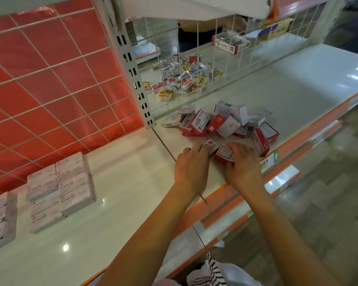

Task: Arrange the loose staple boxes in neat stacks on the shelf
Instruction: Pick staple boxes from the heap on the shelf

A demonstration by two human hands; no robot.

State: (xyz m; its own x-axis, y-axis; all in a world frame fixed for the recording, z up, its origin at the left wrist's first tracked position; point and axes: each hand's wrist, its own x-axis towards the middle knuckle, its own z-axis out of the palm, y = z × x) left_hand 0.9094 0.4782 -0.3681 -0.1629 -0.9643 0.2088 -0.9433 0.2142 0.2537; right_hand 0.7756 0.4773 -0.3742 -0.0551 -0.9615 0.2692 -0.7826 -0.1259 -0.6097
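Here I see both hands down on the pale shelf [120, 213], just in front of the loose heap of red and white staple boxes [221, 122], which I take as my landmark. The left hand [191, 166] lies palm down at the heap's near edge, fingers curled toward a small box [212, 145]; I cannot tell whether it grips that box or only touches it. The right hand [242, 166] is beside it on the right, fingers closed around a red box [224, 153] at the heap's near side. Well to the left of the heap stand neat stacks of pale boxes marked STAPLES [60, 188]. Behind the heap rises a white wire grid [215, 58], and beyond that another scatter of small boxes [184, 76].
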